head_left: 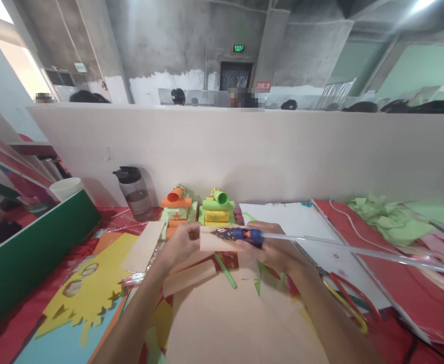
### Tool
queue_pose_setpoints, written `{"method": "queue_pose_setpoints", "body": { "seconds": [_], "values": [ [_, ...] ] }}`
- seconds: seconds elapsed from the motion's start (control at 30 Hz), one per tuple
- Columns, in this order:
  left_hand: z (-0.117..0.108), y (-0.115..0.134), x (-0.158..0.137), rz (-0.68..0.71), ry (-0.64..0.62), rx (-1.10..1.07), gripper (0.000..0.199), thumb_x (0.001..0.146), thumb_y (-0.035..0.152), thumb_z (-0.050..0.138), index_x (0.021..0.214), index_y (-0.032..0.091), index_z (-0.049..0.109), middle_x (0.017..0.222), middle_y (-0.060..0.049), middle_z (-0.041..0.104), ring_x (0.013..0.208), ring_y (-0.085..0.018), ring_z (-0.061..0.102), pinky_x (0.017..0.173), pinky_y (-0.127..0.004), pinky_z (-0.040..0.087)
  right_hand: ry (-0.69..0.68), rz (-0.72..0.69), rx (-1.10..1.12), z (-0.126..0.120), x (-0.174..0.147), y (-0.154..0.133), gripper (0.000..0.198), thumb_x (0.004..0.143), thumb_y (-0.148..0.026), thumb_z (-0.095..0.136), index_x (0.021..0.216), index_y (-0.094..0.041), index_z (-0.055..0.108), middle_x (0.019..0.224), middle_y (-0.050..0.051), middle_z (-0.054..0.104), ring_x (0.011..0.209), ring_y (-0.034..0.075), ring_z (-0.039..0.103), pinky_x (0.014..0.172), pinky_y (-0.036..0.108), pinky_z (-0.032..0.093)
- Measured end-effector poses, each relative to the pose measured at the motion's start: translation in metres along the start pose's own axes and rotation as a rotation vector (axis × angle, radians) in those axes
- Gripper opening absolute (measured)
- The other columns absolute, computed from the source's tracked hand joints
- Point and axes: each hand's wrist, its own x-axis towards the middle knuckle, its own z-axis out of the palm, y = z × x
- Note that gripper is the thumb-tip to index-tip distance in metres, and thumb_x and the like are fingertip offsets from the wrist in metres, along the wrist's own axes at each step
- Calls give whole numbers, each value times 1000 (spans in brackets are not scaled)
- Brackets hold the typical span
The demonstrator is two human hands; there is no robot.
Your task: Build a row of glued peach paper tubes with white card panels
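Note:
My right hand [273, 253] is closed around a blue hot glue gun [240, 234], its nozzle pointing left. A long clear glue stick [331, 244] sticks out of its back to the right. My left hand [182, 246] pinches the left end of a small peach paper piece [210, 243], which lies under the nozzle. Whether the nozzle touches the paper I cannot tell. Below my hands are a large peach sheet [240, 318], a peach strip [189, 277] and a thin rolled green paper stick [225, 270].
Behind my hands stand an orange paper model [176, 202] and a green and yellow one [217, 205]. A water bottle [134, 192] is at the back left, above cut yellow paper [93, 283]. Scissors [348, 298] lie right; crumpled green paper [381, 217] lies farther right. A white partition [282, 151] borders the table.

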Motion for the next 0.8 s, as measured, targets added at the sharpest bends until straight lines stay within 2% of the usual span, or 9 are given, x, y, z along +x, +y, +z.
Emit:
{"method": "queue_pose_setpoints", "body": {
  "seconds": [0.1, 0.23, 0.37, 0.57, 0.7, 0.8],
  "values": [
    [0, 0, 0, 5, -10, 10, 16, 74, 19, 71, 88, 13, 72, 86, -6, 75, 79, -20, 68, 71, -27, 51, -41, 22, 23, -3, 0, -2, 33, 92, -48, 51, 74, -23, 63, 78, 2, 68, 72, 19, 61, 65, 27, 43],
    [-3, 0, -1, -3, 17, 65, 20, 74, 21, 70, 92, 13, 73, 85, -6, 75, 81, -21, 69, 73, -28, 52, -33, 89, 51, -7, -2, 3, 30, 91, -47, 51, 79, -24, 66, 81, 0, 70, 76, 19, 62, 67, 27, 43],
    [-7, 2, -2, -12, 32, 72, 22, 73, 21, 71, 93, 13, 73, 86, -6, 76, 80, -22, 70, 75, -29, 54, -14, 164, 36, -8, -5, 13, 32, 90, -50, 51, 78, -25, 66, 77, 0, 69, 72, 19, 62, 65, 26, 43],
    [-4, 4, -2, -13, 36, 46, 24, 72, 21, 73, 95, 14, 74, 89, -7, 76, 83, -23, 71, 76, -30, 54, 1, 136, 30, -8, -4, 9, 37, 91, -54, 50, 77, -25, 68, 76, 0, 69, 71, 19, 63, 68, 28, 44],
    [-3, 0, -1, -5, 20, 34, 23, 74, 21, 72, 95, 13, 74, 90, -7, 76, 84, -22, 71, 75, -29, 53, -57, 111, 77, -8, -2, 2, 33, 91, -52, 50, 89, -28, 72, 87, 1, 73, 84, 22, 65, 75, 28, 46],
    [-4, -3, 0, -2, 17, 27, 22, 74, 20, 72, 95, 13, 74, 92, -8, 76, 83, -22, 70, 73, -29, 53, -66, 146, 77, -7, -3, 8, 35, 92, -53, 48, 97, -29, 73, 96, 2, 74, 90, 23, 66, 77, 29, 47]
  ]
}}
